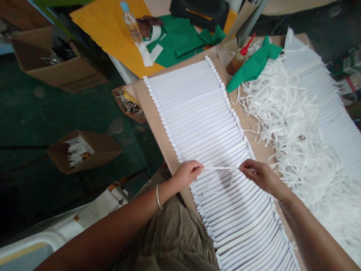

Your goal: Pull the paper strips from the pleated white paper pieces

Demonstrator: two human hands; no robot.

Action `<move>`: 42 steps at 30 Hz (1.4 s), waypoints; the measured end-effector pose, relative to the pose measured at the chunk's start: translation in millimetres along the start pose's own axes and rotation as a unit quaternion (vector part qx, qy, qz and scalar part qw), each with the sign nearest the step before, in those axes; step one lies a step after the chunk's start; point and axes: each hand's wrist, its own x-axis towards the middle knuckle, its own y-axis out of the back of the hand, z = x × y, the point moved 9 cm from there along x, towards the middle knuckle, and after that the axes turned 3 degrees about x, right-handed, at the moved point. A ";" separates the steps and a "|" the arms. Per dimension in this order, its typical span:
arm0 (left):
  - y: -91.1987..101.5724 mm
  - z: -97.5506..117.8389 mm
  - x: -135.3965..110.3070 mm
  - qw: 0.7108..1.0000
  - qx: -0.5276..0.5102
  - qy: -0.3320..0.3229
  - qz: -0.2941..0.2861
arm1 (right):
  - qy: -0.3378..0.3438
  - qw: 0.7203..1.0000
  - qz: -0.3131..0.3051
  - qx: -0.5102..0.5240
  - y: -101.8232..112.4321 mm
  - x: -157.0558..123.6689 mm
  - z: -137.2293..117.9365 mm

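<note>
A thin white strip (218, 168) is stretched level between my two hands, over a long row of overlapping white folded pieces (197, 109). My left hand (189, 172) pinches its left end near the row's left edge. At the other end, the closed fingers of my right hand (255, 173) grip the strip near the row's right edge. A loose tail of white strip hangs beneath it. To the right lies a big tangled heap of white strips (293, 124). The folded pieces have notched ends along both sides.
Beyond the heap lies another row of white pieces (335, 105). A red-tipped glue bottle (237, 62) and green cloth (252, 67) sit at the back right. Yellow sheet (104, 30), a water bottle (132, 24) and a black bag (201, 13) lie behind. Cardboard boxes (101, 150) stand on the left floor.
</note>
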 end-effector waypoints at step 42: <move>99.1 -79.2 24.5 0.932 0.128 0.195 0.277 | -0.031 0.963 0.253 -0.093 98.4 194.8 29.4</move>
